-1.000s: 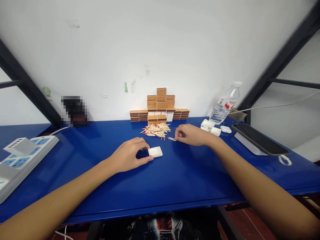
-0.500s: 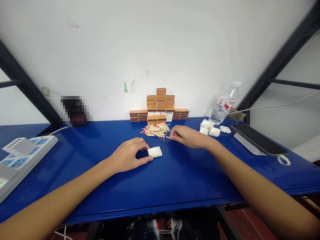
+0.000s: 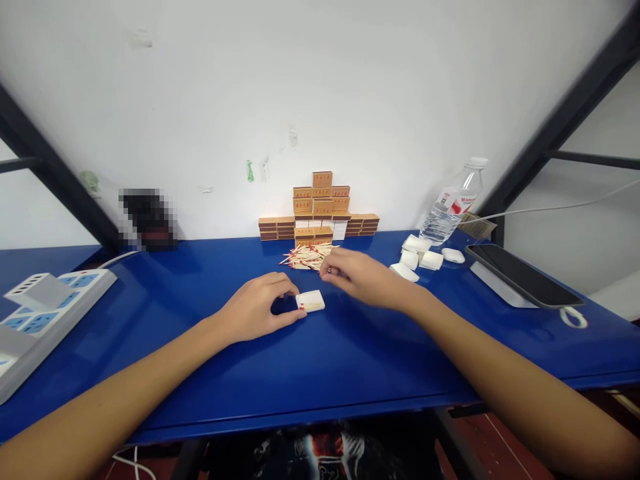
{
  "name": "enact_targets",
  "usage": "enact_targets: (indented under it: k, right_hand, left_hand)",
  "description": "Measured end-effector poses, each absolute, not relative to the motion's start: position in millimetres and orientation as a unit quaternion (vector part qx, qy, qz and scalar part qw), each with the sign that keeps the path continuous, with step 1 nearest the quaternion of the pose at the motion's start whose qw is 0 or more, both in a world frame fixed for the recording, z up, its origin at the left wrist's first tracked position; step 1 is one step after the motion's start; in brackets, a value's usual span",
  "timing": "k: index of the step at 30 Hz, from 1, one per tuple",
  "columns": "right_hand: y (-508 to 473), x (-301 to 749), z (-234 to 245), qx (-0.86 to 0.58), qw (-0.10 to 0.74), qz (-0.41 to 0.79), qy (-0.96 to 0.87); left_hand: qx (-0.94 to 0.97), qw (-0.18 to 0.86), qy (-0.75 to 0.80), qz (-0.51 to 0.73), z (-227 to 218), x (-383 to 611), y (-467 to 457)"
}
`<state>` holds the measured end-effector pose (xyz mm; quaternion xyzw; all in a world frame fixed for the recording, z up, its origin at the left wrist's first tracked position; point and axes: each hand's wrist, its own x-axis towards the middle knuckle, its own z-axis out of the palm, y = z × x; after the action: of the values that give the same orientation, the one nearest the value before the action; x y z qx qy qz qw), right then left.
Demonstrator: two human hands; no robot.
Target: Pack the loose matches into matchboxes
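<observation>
Head view: white tray, your landmark, flat on the blue table. At least one match lies inside along the near side, red at the left end.

Your left hand has thumb and forefinger clamped lightly about the tray's left end. Enough, I judge; squeezing harder might bend thin walls.

Your right hand is beyond the tray and rightward, fingers curled at the pile's edge. Whether the tips meet or hold a match, cannot tell.

Loose pile just beyond the tray, sticks crossed every way. Best drawn from its rim, a few at a time, heads turned to the tray's left end; lay them down level, so none snags the wall.

Farther out: stacked matchboxes behind the pile, best not nudged; more small trays well right of the landmark; bottle past those.
</observation>
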<state>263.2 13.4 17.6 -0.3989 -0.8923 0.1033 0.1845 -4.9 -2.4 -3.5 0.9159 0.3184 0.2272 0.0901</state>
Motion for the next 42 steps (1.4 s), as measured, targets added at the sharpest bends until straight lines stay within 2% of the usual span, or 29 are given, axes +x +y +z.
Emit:
enact_targets:
  k: [3, 9, 22, 29, 34, 38, 42]
  right_hand:
    - [33.3, 277.3, 9.5, -0.417, 0.185, 0.065, -0.887]
    - [50.0, 279.5, -6.3, -0.411, 0.167, 0.086, -0.892]
    - [46.3, 282.0, -3.7, -0.439, 0.146, 0.108, -0.880]
    - [38.6, 290.8, 12.1, -0.445, 0.180, 0.096, -0.872]
    - [21.0, 278.1, 20.8, -0.406, 0.198, 0.152, -0.879]
    - [5.1, 258.2, 19.9, -0.365, 0.168, 0.196, -0.895]
    - [-1.2, 248.1, 14.5, -0.359, 0.142, 0.179, -0.905]
  left_hand:
    - [0.916, 0.088, 0.320, 0.224, -2.8, -4.7, -3.3]
    - [0.918, 0.090, 0.316, 0.223, -2.6, -4.7, -4.0]
    - [0.918, 0.087, 0.319, 0.220, -2.9, -4.9, -2.9]
    - [0.915, 0.075, 0.329, 0.220, -3.7, -6.0, -2.1]
    - [0.911, 0.066, 0.338, 0.226, -4.6, -5.6, -1.0]
    - [0.910, 0.075, 0.338, 0.225, -4.7, -5.8, -1.1]
    - [0.912, 0.084, 0.332, 0.226, -4.5, -5.6, -1.7]
